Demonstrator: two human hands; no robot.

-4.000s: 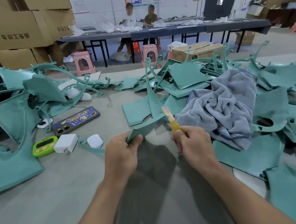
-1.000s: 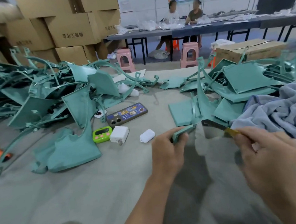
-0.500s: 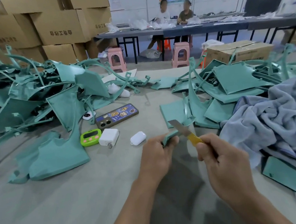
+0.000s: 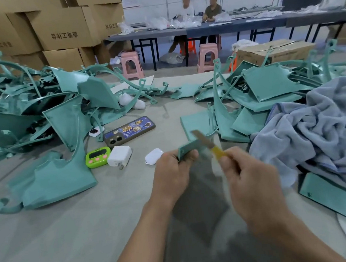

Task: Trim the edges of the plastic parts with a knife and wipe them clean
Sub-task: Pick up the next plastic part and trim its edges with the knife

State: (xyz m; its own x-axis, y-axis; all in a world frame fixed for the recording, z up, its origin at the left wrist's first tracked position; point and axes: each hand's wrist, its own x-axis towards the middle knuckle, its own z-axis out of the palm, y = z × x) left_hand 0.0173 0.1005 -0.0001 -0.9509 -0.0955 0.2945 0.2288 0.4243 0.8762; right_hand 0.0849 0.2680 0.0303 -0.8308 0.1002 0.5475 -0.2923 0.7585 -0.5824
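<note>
**Knife blade laid on a small teal part, both hands busy over the worktop**

Just below the middle of the view, the left hand (image 4: 172,171) curls its fingers and thumb round the lower end of a small teal plastic part (image 4: 187,149), holding it above the grey worktop (image 4: 71,225). At 3 o'clock from it, the right hand (image 4: 248,178) grips the yellow handle of a knife (image 4: 208,144). The blade points toward 10 o'clock and lies across the part's upper edge. The right hand and the knife are slightly blurred.

At 2 o'clock from the hands, a rumpled grey-blue cloth (image 4: 320,133) lies over the near edge of a heap of teal parts (image 4: 269,87). A larger heap (image 4: 39,114) fills the side toward 10 o'clock.

Between that heap and the left hand lie several things:
- a phone (image 4: 128,131) in a picture case
- a green timer (image 4: 97,158), touching or just beside a white charger (image 4: 119,157)
- a white earbud case (image 4: 154,156), nearest the left hand

At 12 o'clock, beyond the worktop, two people (image 4: 198,8) sit at a dark table with pink stools (image 4: 130,64) in front. Stacked cardboard boxes (image 4: 63,29) stand at 11 o'clock.
</note>
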